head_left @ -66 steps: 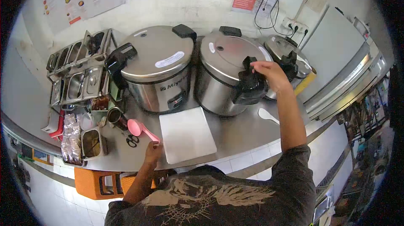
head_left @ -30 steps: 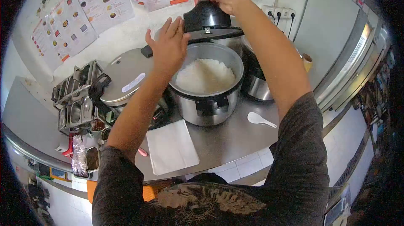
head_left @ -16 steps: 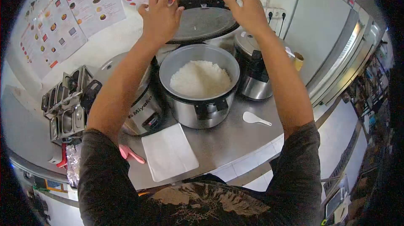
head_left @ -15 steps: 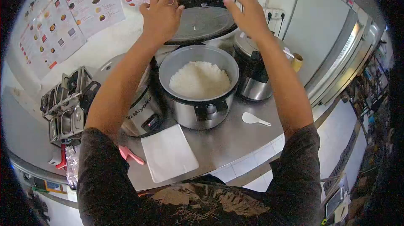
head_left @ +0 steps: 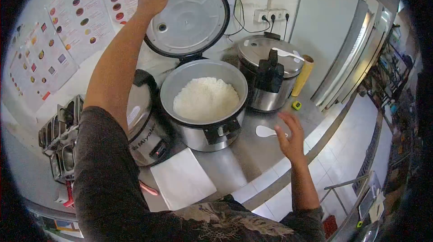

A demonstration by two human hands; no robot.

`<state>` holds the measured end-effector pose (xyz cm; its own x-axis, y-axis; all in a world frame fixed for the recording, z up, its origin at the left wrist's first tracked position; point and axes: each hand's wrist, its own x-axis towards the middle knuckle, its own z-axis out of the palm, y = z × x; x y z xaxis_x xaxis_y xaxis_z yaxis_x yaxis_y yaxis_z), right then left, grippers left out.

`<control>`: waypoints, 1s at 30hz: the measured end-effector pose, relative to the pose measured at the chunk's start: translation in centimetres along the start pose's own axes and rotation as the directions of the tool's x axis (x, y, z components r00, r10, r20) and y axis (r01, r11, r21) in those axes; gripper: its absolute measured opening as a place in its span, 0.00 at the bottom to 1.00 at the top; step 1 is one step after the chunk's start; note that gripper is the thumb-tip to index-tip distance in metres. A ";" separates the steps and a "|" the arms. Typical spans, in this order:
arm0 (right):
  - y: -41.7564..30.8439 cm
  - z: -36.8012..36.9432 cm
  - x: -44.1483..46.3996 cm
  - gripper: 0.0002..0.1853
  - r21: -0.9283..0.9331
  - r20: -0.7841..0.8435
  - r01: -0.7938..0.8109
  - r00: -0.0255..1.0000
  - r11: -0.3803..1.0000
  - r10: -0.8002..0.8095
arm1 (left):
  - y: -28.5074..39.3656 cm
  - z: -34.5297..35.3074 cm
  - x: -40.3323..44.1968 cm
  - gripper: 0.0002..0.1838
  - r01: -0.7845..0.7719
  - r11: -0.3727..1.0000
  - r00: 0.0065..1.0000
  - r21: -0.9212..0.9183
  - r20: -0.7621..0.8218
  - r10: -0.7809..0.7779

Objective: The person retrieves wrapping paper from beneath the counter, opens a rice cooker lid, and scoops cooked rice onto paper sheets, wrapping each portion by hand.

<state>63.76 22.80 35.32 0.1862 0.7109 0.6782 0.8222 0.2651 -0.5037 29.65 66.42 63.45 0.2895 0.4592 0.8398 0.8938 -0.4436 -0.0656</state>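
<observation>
One outstretched left hand [head_left: 153,1] met the rim of the raised lid [head_left: 194,23], apparently steadying it above the open cooker [head_left: 189,133] of rice [head_left: 206,98]; its grip could not be told. The right hand [head_left: 292,138], fingers spread, hovered by a white paddle [head_left: 264,131], laid near the cooker presumably for easy reach.

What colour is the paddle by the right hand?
White; the paddle shows best in the head view.

Ctr is bright, corners dark w/ fisheye warp, floor [head_left: 336,154] glary.
</observation>
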 end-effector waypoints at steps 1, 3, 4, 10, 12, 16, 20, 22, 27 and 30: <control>1.1 -0.9 -1.8 0.17 0.015 0.007 -0.090 0.996 0.996 0.090 | -2.4 2.7 0.3 0.27 -0.078 0.996 0.995 -0.045 -0.063 0.076; 3.0 -2.2 -5.2 0.16 0.057 -0.001 -0.270 0.963 0.961 0.271 | -4.8 5.8 -0.1 0.28 -0.125 0.986 0.989 -0.114 -0.096 0.114; 4.1 -2.5 -7.1 0.16 0.088 -0.012 -0.360 0.932 0.929 0.362 | -5.4 6.5 -0.7 0.28 -0.090 0.986 0.995 -0.142 -0.059 0.082; 5.0 -1.4 -12.1 0.13 0.195 -0.004 -0.584 0.803 0.788 0.596 | -3.0 1.3 -4.0 0.26 -0.024 0.994 0.988 0.108 -0.149 0.040; 4.4 0.1 -12.4 0.13 0.231 0.041 -0.614 0.781 0.755 0.623 | -3.0 0.7 -4.5 0.25 0.039 0.983 0.980 0.177 -0.200 -0.003; 0.7 4.1 -10.6 0.15 0.251 0.274 -0.532 0.840 0.809 0.468 | -4.6 0.5 -5.7 0.25 -0.022 0.972 0.962 0.234 -0.260 0.084; -3.0 8.4 -9.5 0.16 0.376 0.423 -0.457 0.859 0.806 0.289 | -3.3 -2.6 -8.3 0.22 -0.202 0.979 0.923 0.028 -0.330 0.199; -3.5 10.0 -10.0 0.16 0.392 0.527 -0.452 0.824 0.801 0.208 | -1.3 -7.3 -11.6 0.21 -0.337 0.938 0.901 -0.082 -0.318 0.296; -1.4 15.1 -15.8 0.19 0.331 0.786 -0.536 0.612 0.776 0.088 | 1.8 -20.0 -25.9 0.21 -0.118 0.976 0.993 -0.181 -0.039 0.112; -1.1 16.5 -18.5 0.19 0.275 0.896 -0.639 0.441 0.718 0.050 | -0.1 -23.6 -38.3 0.17 0.280 0.899 0.943 -0.335 -0.077 -0.323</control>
<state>50.53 20.12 14.53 -0.3587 0.9106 -0.2054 0.3239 -0.0849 -0.9423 10.37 30.73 44.05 -0.0416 0.5170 0.8550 0.7703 -0.5284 0.3570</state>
